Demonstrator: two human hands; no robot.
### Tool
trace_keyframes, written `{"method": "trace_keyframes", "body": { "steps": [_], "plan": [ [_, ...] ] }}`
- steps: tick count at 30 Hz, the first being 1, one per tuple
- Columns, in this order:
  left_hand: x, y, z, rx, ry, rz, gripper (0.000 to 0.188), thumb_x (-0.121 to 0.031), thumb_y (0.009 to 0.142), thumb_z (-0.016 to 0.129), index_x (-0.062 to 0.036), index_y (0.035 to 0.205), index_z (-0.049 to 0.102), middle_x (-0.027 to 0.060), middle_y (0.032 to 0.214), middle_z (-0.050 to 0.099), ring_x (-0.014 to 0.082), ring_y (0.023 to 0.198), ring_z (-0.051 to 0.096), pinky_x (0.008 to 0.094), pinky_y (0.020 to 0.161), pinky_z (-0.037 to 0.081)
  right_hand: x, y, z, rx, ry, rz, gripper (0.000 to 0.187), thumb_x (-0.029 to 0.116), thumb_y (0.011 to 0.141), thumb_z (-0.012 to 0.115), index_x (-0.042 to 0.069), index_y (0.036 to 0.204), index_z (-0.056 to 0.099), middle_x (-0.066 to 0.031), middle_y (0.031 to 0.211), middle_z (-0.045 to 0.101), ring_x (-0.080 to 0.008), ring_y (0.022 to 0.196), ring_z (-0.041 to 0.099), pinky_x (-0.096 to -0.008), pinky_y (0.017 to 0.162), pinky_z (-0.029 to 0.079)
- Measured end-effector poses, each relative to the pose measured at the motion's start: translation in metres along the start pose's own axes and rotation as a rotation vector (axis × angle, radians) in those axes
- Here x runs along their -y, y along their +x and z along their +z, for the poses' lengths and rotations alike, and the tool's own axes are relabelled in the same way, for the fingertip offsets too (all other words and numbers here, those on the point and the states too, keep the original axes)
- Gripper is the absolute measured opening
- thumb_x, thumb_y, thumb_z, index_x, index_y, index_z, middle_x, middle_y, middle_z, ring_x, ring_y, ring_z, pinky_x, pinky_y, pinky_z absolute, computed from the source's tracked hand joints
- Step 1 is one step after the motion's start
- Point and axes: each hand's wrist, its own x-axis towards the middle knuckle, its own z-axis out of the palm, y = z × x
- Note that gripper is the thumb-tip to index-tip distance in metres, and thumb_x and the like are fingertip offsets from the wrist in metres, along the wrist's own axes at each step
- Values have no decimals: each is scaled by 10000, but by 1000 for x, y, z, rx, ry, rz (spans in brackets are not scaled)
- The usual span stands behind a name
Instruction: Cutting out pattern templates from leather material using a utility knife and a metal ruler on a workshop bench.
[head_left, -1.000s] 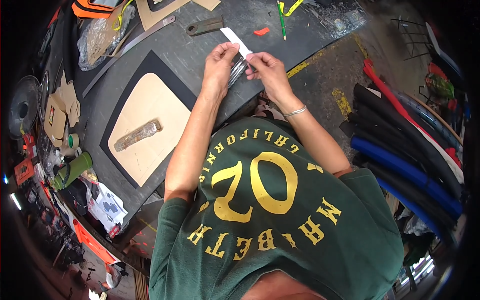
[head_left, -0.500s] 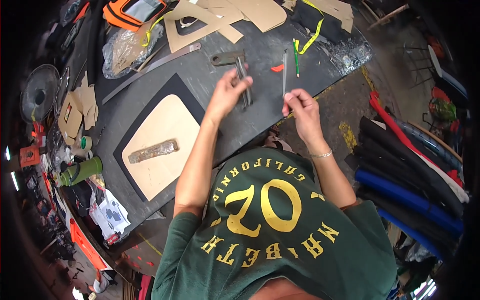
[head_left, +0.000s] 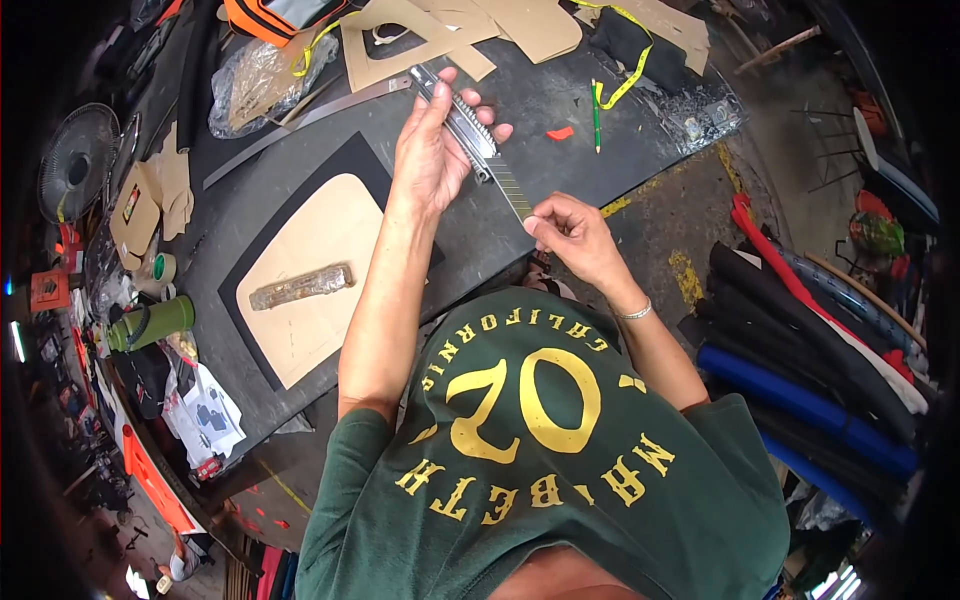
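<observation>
My left hand (head_left: 428, 160) is closed around the metal handle of a snap-off utility knife (head_left: 467, 125), palm turned up. A long segmented blade (head_left: 513, 187) runs from the handle's lower end toward me. At the blade's near tip, my right hand (head_left: 575, 232) pinches it between thumb and fingertips. To the left, a tan card template (head_left: 335, 225) lies on a black sheet (head_left: 365, 160). A tape-wrapped bar (head_left: 302, 287) rests on the template.
Beyond my hands are a long metal ruler (head_left: 340, 105), card pieces (head_left: 530, 25), a green pencil (head_left: 596, 125), a yellow measuring tape (head_left: 637, 75) and an orange scrap (head_left: 560, 133). A green bottle (head_left: 152, 324) sits left. Dark fabric rolls (head_left: 790, 330) lie right of the dark worktable (head_left: 300, 150).
My left hand has turned palm up and moved up and left with the knife. My right hand has brought the loose blade left and down; it now lines up with the knife handle.
</observation>
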Motion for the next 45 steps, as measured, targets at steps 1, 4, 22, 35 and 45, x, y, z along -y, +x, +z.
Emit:
{"method": "trace_keyframes", "body": {
  "steps": [1, 4, 22, 35, 45],
  "plan": [
    [0, -1, 0, -3, -49, -16, 337, -325, 1114, 466, -117, 1375, 512, 79, 1055, 628, 228, 923, 663, 515, 901, 626, -1, -2, 0, 2, 1, 3, 132, 99, 951, 729, 0, 880, 677, 9, 816, 602, -39, 651, 564, -224, 587, 447],
    [1, -3, -7, 18, -60, -27, 391, -381, 1118, 430, -116, 1397, 500, 97, 1092, 639, 237, 941, 675, 522, 908, 624, -4, -5, -2, 22, 45, 29, 139, 113, 990, 705, 14, 904, 660, 17, 814, 608, -34, 659, 599, -201, 598, 478],
    [26, -25, 1, -119, 121, 11, 384, -323, 1110, 476, -125, 1425, 382, 74, 1011, 604, 203, 880, 657, 528, 888, 632, 9, 16, 16, -58, 249, 94, 262, 96, 949, 760, -9, 1172, 672, -35, 862, 704, -87, 702, 669, -240, 595, 533],
    [47, -47, -14, -233, 75, 24, 386, -310, 1095, 527, -133, 1408, 387, 56, 998, 585, 226, 905, 658, 475, 1022, 527, -32, 57, 0, -227, 27, 155, 300, 347, 1015, 685, 74, 1139, 685, 4, 809, 650, -71, 631, 607, -238, 538, 490],
    [19, -59, -62, -343, -61, 89, 295, -316, 1066, 587, -124, 1270, 494, 61, 923, 618, 258, 899, 678, 517, 1033, 532, -72, 101, -70, -369, -925, -110, 272, 347, 1001, 642, 144, 1139, 759, -101, 1047, 769, -289, 859, 748, -392, 768, 579]
  ]
}}
